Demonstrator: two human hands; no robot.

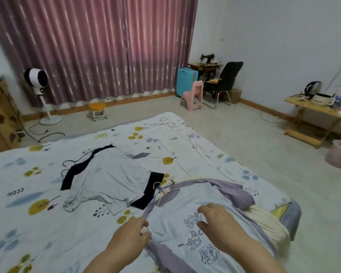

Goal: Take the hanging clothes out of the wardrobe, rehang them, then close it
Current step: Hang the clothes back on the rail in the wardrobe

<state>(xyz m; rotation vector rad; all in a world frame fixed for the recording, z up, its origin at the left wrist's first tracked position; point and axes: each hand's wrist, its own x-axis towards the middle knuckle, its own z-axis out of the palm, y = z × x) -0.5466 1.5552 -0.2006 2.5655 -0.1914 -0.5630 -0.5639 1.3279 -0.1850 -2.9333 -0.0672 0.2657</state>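
Left hand [130,231] pinches the shirt [185,209] at its near edge; the shirt runs away from that grip toward its collar, right hand [217,223] spread flat, holding nothing.

No readable text anywhere; only cartoon line drawings on the pale shirt [187,223].

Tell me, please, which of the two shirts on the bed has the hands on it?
The shirt with purple sleeves and cartoon drawings, nearest the camera. The left hand pinches its edge and the right hand rests on its front. The black-sleeved shirt lies untouched farther left.
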